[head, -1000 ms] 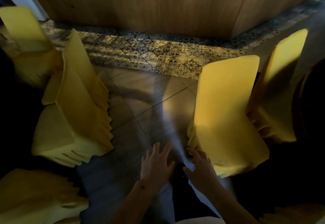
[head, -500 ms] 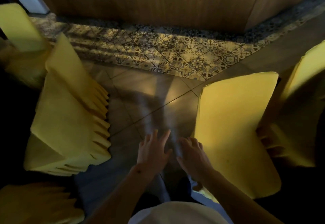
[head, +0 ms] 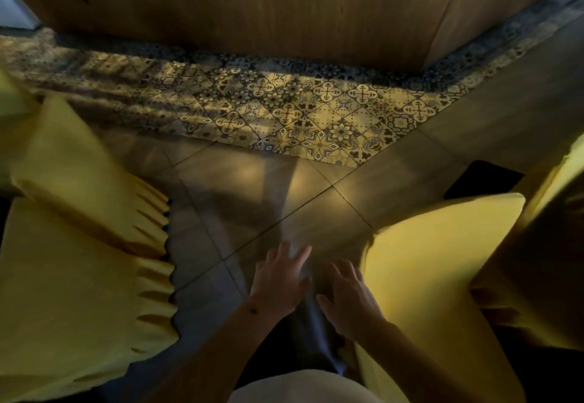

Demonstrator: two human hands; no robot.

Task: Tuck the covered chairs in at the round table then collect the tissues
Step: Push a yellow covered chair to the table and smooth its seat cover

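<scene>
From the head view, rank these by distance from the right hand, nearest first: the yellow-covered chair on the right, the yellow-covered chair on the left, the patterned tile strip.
From the right hand:
1. Right yellow-covered chair, just beside it.
2. Left yellow-covered chair, across the aisle.
3. Patterned tile strip, ahead by the wooden wall.

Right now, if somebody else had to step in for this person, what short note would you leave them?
Left hand: open, fingers spread, holding nothing.
Right hand: open, beside the near edge of the yellow covered chair on the right; contact is unclear.
Another covered chair stands on the left, a third at the far right edge, with bare tiled floor between.
No round table or tissues are in sight.
Done: cannot tell that any chair is tucked in.
Left: push the chairs in at the table, then gather the tissues.
</scene>
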